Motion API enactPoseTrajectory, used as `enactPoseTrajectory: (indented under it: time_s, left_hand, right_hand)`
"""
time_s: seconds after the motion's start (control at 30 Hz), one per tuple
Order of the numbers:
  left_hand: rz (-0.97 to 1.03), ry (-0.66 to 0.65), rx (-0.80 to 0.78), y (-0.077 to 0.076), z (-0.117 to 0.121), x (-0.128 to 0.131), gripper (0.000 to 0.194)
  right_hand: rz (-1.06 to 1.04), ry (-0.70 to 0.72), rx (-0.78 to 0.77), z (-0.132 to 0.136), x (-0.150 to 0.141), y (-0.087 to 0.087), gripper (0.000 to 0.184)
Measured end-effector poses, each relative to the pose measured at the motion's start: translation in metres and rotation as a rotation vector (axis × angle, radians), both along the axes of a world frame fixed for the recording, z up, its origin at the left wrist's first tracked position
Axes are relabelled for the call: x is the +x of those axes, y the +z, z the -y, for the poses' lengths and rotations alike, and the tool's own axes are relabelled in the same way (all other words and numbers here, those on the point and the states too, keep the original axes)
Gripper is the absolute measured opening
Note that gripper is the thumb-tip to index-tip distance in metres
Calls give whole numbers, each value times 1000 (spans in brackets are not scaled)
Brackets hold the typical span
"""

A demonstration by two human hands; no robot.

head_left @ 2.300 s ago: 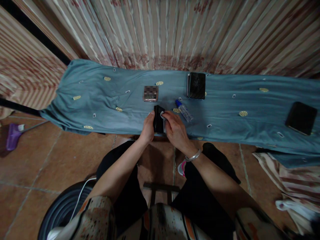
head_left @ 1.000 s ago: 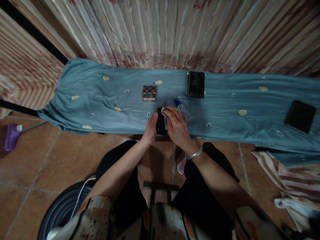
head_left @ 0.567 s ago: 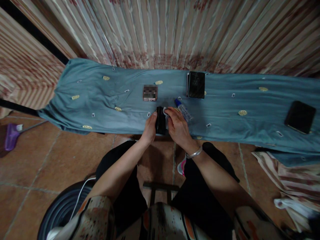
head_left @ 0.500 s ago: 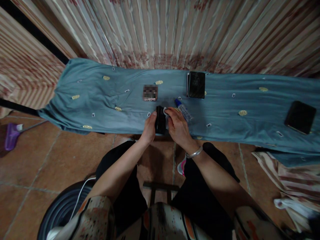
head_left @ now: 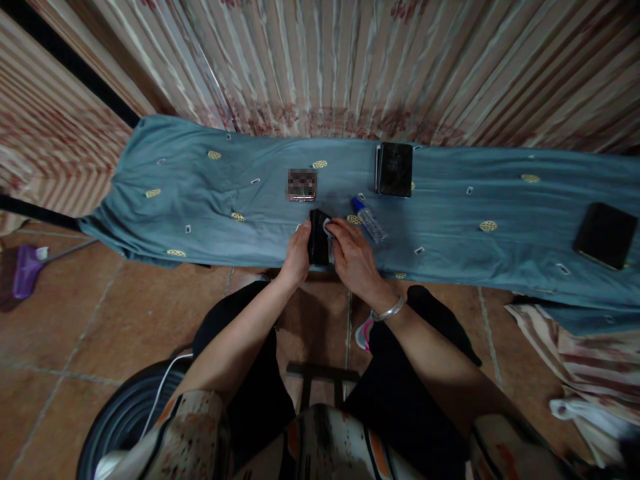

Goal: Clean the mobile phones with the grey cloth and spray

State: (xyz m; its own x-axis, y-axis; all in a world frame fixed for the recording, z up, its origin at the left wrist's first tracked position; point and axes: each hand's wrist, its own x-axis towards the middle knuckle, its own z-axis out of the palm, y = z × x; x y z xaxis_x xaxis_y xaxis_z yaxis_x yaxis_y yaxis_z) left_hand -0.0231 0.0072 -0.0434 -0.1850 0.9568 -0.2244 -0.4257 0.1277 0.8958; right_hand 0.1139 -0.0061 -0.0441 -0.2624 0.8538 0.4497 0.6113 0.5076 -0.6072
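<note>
Seems mid-wipe on a glossy black case (head_left: 318, 247), perhaps a wallet, just left of the blue-capped clear bottle (head_left: 371, 223). Gripped on the side away from the bottle by the left hand (head_left: 299, 250); rubbed on the bottle side with a pale cloth (head_left: 329, 229) pinched in the right hand (head_left: 354, 257). Probably calls for a steady left grip through the next light stroke. Looks narrow, rectangular, softly shiny; too dim to judge for dirt.
</note>
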Motion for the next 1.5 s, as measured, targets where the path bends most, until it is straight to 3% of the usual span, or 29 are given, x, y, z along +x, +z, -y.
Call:
enactPoseTrajectory:
  time_s: [0.7, 0.97, 1.5]
  left_hand:
    - [-33, -6, 15, -5, 1, 2, 24]
    - [-29, -3, -8, -4, 0, 5, 24]
    - [-71, -92, 39, -2, 9, 11, 26]
  right_hand:
    - [3, 9, 65, 6, -2, 6, 43]
    - [-10, 28, 0, 5, -1, 9, 46]
    - [-6, -15, 11, -6, 7, 8, 48]
